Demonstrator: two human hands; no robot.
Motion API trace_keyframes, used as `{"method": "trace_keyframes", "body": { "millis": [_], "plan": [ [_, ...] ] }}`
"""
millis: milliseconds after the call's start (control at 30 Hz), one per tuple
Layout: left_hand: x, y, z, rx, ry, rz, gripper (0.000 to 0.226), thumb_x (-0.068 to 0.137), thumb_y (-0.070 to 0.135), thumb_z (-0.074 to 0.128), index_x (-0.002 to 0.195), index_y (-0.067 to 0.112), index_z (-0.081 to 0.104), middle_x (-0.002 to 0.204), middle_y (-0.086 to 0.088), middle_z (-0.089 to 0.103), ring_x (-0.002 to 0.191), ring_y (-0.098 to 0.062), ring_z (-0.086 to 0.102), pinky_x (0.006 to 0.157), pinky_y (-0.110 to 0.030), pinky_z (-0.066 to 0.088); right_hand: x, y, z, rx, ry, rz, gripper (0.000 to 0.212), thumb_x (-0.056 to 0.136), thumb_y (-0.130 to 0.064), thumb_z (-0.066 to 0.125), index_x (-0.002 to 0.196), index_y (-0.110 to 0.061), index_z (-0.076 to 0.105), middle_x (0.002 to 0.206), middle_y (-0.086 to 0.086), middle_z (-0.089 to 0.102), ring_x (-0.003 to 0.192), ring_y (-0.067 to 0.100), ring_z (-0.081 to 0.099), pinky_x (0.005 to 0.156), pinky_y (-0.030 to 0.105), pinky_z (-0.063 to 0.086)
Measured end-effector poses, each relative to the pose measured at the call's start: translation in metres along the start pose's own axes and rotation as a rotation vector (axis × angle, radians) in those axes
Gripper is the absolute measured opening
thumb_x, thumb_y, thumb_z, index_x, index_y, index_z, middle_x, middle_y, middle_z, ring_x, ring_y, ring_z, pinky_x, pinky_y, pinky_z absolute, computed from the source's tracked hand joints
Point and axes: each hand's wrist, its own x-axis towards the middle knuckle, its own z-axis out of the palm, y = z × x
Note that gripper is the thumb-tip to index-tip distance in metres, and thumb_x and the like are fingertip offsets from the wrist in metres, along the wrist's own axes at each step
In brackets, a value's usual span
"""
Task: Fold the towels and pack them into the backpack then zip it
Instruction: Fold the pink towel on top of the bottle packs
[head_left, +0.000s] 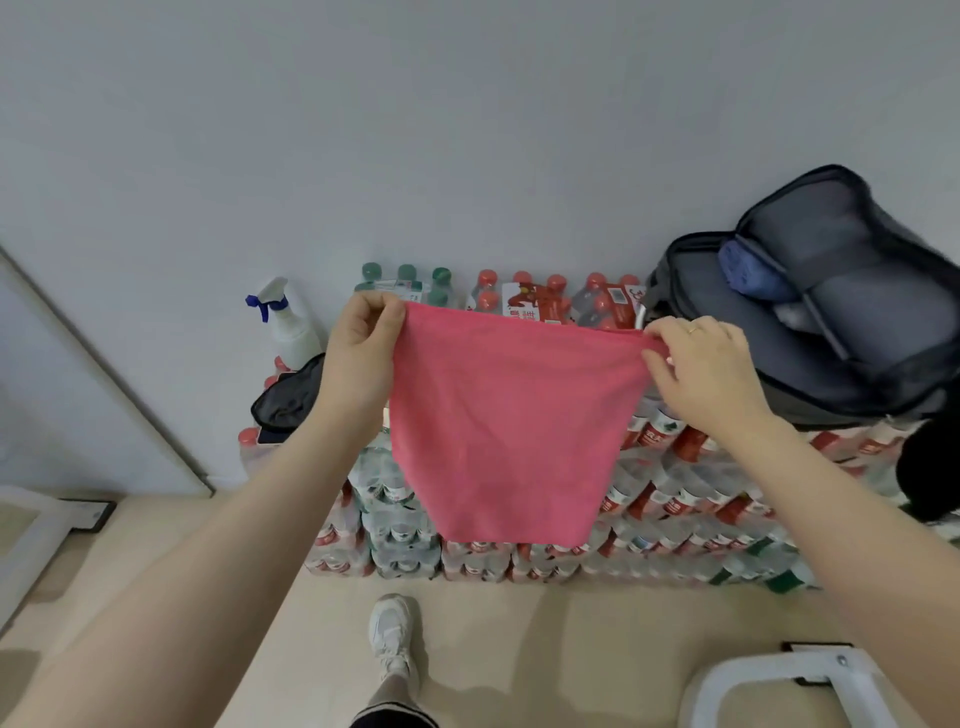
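A pink towel (511, 421) hangs spread out in front of me, held by its two top corners. My left hand (361, 353) pinches the top left corner and my right hand (701, 369) pinches the top right corner. The towel's lower edge hangs free above the floor. To the right, a grey backpack (810, 374) lies unzipped on stacked bottle packs, its mesh-lined flap (852, 249) raised. A blue folded towel (753, 273) sits inside the backpack near its top.
Shrink-wrapped packs of water bottles (670, 499) are stacked against the wall. On them stand a white spray bottle (291, 325) and a dark pouch (288, 392). My shoe (392, 634) is on the beige floor. A white frame (779, 686) is at lower right.
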Motion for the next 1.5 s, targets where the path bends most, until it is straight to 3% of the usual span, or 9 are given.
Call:
{"method": "trace_keyframes", "body": {
  "millis": [200,400,533,600,700,867,1267,1433,1500],
  "plan": [
    [-0.005,-0.020,0.001,0.133,0.029,-0.001,0.022,0.091,0.013,0.052,0.073,0.024,0.054,0.074,0.010,0.053,0.068,-0.001,0.046,0.063,-0.009,0.040,-0.010,0.006,0.002,0.020,0.101,-0.009,0.004,0.076,-0.005,0.070,0.079,-0.003,0.072,0.076,0.014,0.070,0.077,0.038,0.060,0.064,0.042,0.046],
    [0.019,-0.049,0.000,0.275,0.052,-0.049,0.009,0.090,0.017,0.055,0.083,0.016,0.060,0.075,0.007,0.057,0.077,-0.014,0.052,0.075,-0.030,0.042,0.008,0.003,0.025,-0.110,-0.061,-0.074,0.012,0.065,-0.004,0.080,0.067,-0.007,0.069,0.066,0.009,0.063,0.066,0.031,0.059,0.055,0.031,0.044],
    [0.054,-0.058,0.000,0.269,0.095,-0.070,0.016,0.091,0.019,0.052,0.078,0.026,0.056,0.075,0.006,0.057,0.059,-0.007,0.057,0.069,-0.033,0.049,0.039,-0.002,0.043,-0.071,-0.148,0.000,0.023,0.087,-0.002,0.055,0.107,-0.010,0.061,0.102,0.010,0.063,0.094,0.030,0.058,0.063,0.033,0.040],
    [0.076,-0.062,0.002,0.167,0.082,-0.122,0.012,0.093,0.017,0.051,0.083,0.022,0.055,0.080,0.001,0.058,0.053,-0.008,0.060,0.059,-0.027,0.055,0.061,-0.004,0.053,0.024,-0.151,0.049,0.023,0.094,-0.011,0.045,0.115,-0.011,0.056,0.109,0.009,0.061,0.101,0.029,0.055,0.068,0.034,0.040],
    [0.114,-0.070,0.007,0.064,0.066,-0.170,0.013,0.093,0.013,0.051,0.082,0.017,0.055,0.078,-0.004,0.058,0.050,-0.005,0.064,0.054,-0.017,0.055,0.098,-0.007,0.072,0.112,-0.147,0.114,0.021,0.094,-0.019,0.046,0.107,-0.010,0.059,0.104,0.011,0.065,0.096,0.031,0.057,0.070,0.037,0.044],
    [0.183,-0.092,0.021,0.023,0.051,-0.211,0.017,0.093,0.009,0.049,0.078,0.014,0.054,0.079,-0.007,0.057,0.050,-0.004,0.064,0.055,-0.014,0.053,0.160,-0.007,0.110,0.227,-0.224,0.208,0.014,0.088,-0.015,0.055,0.095,-0.008,0.064,0.097,0.016,0.067,0.093,0.035,0.060,0.073,0.038,0.045],
    [0.311,-0.132,0.037,0.338,0.037,-0.281,0.020,0.087,0.006,0.055,0.068,0.013,0.059,0.048,0.000,0.060,0.038,-0.002,0.057,0.052,-0.017,0.053,0.255,-0.011,0.194,0.141,-0.365,0.319,0.024,0.092,-0.018,0.047,0.104,-0.010,0.066,0.111,0.015,0.063,0.102,0.034,0.058,0.079,0.039,0.047],
    [0.322,-0.145,0.037,0.497,0.008,-0.262,0.010,0.084,0.002,0.054,0.078,0.006,0.061,0.057,-0.007,0.058,0.032,-0.001,0.051,0.045,-0.017,0.047,0.260,-0.018,0.213,0.353,-0.300,0.443,0.019,0.083,-0.003,0.055,0.100,-0.005,0.062,0.106,0.017,0.064,0.100,0.035,0.058,0.080,0.036,0.044],
    [0.317,-0.145,0.035,0.538,0.028,-0.225,0.014,0.083,0.001,0.053,0.094,0.003,0.061,0.080,-0.009,0.062,0.044,-0.004,0.057,0.051,-0.016,0.046,0.255,-0.022,0.215,0.534,-0.243,0.498,0.025,0.078,0.006,0.055,0.102,0.000,0.061,0.107,0.019,0.063,0.103,0.034,0.056,0.085,0.031,0.040]
  ]
}}
